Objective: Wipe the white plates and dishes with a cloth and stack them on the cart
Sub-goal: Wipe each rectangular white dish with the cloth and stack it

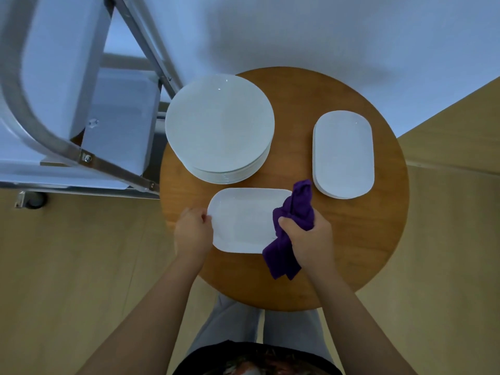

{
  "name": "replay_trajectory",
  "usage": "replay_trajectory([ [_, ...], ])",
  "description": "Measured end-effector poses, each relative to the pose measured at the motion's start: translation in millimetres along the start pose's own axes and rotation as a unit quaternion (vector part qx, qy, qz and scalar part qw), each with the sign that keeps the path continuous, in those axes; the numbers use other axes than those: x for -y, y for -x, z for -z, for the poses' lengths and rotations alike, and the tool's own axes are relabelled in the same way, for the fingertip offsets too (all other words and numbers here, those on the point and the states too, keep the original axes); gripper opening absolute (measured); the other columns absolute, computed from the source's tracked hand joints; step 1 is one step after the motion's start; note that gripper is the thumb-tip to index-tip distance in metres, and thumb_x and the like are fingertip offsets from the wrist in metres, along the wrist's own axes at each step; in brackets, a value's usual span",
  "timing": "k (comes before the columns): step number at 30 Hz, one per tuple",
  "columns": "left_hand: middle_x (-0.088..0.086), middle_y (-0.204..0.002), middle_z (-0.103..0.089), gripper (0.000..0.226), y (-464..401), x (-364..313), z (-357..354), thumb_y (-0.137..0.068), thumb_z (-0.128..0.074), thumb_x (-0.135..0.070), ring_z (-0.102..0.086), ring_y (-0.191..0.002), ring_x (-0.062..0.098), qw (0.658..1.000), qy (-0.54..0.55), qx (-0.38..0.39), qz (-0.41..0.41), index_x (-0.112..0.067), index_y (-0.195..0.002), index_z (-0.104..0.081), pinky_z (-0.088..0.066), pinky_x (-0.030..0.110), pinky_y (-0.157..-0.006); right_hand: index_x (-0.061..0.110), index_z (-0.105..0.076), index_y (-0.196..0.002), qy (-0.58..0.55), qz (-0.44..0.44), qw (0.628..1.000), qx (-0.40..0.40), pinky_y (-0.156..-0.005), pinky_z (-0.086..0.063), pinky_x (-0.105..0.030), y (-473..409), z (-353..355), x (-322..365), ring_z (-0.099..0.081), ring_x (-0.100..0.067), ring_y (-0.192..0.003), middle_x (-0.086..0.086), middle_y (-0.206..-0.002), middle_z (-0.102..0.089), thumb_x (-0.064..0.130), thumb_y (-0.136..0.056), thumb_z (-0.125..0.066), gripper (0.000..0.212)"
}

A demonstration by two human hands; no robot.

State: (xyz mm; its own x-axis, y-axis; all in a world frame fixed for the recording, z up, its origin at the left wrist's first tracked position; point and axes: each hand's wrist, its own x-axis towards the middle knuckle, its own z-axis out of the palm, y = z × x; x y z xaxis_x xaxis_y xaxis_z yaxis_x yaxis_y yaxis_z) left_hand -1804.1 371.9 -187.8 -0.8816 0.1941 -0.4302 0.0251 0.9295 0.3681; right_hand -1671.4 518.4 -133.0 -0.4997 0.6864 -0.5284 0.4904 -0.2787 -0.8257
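Nearest, on the front part of the round wooden surface (351,253): one white rectangular dish (243,220), lying flat. Gripped at its left edge by the left hand (192,230), fingers curled round the rim to steady it. Clenched in the right hand (311,239), a bunched purple cloth (293,226), resting on the dish's right end, with a loose tail hanging over the near edge onto the wood. Judged from this, mid-wipe on this one dish, not yet ready to lift.

Farther back and to the right, a low stack of the same rectangular dishes (343,154), apart from the one in hand. Farther back and to the left, a taller stack of round white plates (219,125), just beyond the dish being wiped. No telling from here whether either stack has been wiped.

Beyond the surface, to the far left, the cart (89,120) with its metal frame and a caster on the floor. No plate or dish visible on the parts of it that show, though much of it runs out of view.

By appearance, early in the task: one dish under the cloth, two stacks waiting, nothing seen stacked on the cart.
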Motion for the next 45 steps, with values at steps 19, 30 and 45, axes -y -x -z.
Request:
replay_trajectory([
  [19,0.012,-0.113,-0.064,0.065,21,-30,14,-0.09,-0.031,-0.065,-0.061,-0.105,0.031,0.838,0.467,0.183,0.213,-0.014,-0.12,-0.057,-0.049,0.05,-0.095,0.042,-0.039,-0.113,0.055,0.102,0.987,0.114,-0.087,-0.05,-0.02,23,-51,-3,-0.054,-0.005,-0.102,0.022,-0.108,-0.05,0.023,-0.069,-0.061,0.052],
  [30,-0.015,-0.076,-0.07,0.03,47,-14,10,-0.102,-0.023,-0.024,-0.068,-0.067,-0.003,0.739,0.629,0.202,0.134,-0.029,-0.093,-0.052,-0.052,0.015,-0.053,0.032,-0.014,-0.148,0.318,0.275,0.89,0.179,-0.109,0.02,-0.022,30,-86,6,0.013,-0.001,-0.137,0.018,-0.154,-0.002,0.045,-0.095,-0.008,0.055],
  [45,0.007,-0.103,-0.072,0.101,56,-31,52,-0.037,-0.052,-0.086,-0.069,-0.095,0.027,0.776,0.6,0.097,0.168,-0.019,-0.112,-0.063,-0.056,0.045,-0.082,0.027,-0.029,-0.145,0.428,0.229,0.873,-0.05,-0.113,-0.016,-0.049,-23,-28,24,-0.027,-0.035,-0.134,-0.006,-0.149,-0.032,0.057,-0.086,-0.036,0.066],
])
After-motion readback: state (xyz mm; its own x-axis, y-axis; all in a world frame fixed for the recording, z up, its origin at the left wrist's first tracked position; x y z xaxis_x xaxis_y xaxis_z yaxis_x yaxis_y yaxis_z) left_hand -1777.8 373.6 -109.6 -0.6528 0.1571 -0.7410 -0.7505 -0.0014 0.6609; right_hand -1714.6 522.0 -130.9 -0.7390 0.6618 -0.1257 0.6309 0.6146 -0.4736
